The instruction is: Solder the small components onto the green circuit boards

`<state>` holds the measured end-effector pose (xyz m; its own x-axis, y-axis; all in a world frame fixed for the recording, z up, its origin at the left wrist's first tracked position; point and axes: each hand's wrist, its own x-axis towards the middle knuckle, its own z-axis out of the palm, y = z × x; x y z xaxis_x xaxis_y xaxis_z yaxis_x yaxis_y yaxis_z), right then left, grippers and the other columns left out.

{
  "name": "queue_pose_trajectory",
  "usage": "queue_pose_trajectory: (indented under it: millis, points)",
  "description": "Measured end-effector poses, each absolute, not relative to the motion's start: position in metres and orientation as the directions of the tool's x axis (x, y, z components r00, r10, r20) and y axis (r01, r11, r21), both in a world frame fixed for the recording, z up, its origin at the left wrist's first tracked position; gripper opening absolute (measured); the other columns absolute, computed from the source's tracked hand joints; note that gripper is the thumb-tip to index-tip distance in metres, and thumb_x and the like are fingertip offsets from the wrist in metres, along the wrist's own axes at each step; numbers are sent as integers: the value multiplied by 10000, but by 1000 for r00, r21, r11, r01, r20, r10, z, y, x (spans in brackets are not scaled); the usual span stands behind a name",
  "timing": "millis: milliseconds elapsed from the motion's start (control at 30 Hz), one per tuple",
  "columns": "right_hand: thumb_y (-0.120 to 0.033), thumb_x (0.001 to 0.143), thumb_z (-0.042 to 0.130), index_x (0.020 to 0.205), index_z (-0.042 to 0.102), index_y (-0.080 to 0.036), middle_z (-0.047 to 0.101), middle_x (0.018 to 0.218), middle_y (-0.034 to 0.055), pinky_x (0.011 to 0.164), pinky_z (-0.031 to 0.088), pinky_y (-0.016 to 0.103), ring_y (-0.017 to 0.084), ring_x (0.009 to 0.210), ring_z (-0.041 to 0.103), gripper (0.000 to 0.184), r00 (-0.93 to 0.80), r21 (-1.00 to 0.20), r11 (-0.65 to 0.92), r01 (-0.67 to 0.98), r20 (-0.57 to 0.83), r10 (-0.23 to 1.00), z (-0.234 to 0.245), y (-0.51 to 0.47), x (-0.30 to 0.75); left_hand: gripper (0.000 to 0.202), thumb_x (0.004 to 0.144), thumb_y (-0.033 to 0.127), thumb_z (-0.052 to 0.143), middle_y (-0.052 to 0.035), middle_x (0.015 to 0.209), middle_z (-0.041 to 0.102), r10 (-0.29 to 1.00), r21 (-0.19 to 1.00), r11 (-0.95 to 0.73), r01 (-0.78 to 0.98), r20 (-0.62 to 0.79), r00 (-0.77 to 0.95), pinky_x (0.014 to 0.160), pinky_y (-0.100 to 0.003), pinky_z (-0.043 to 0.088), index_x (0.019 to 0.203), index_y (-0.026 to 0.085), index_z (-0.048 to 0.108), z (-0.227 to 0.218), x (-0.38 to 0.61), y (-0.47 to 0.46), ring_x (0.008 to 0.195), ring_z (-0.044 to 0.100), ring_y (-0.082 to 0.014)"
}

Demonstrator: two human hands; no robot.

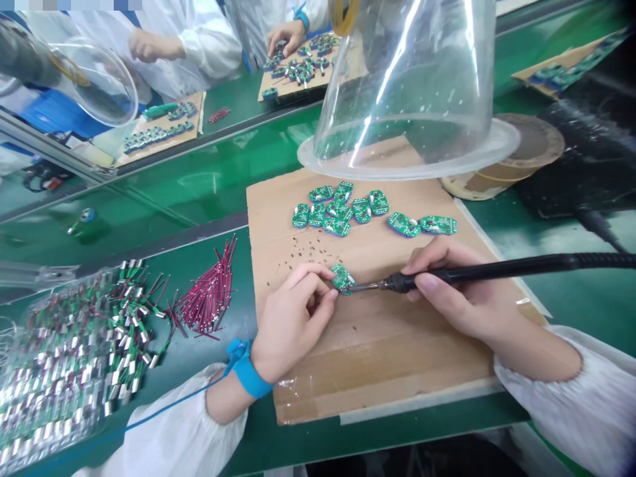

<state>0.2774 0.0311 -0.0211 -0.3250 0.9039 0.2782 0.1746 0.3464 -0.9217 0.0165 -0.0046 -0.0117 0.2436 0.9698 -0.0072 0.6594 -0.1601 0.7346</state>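
Note:
My left hand pinches a small green circuit board against the cardboard sheet, fingers closed on its left edge. A blue strap circles that wrist. My right hand grips a black soldering iron like a pen, and its metal tip touches the board's right edge. Several more green circuit boards lie in a cluster further back on the cardboard.
A clear plastic fume hood hangs over the cardboard's far edge. Red wire pieces and a bag of green-wired metal parts lie at left. Other people in white sleeves handle boards across the green belt. A tape roll sits at right.

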Motion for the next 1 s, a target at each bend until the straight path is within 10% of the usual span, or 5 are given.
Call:
queue_pose_trajectory:
  millis: [1000]
  points:
    - [-335, 977, 627, 958, 636, -263, 640, 750, 7, 487, 437, 297, 146, 578, 603, 75, -327, -905, 368, 214, 289, 900, -22, 31, 280, 153, 985, 192, 591, 19, 1231, 633, 968, 746, -157, 647, -13, 250, 618, -274, 422, 833, 197, 569, -10, 16, -6, 636, 504, -74]
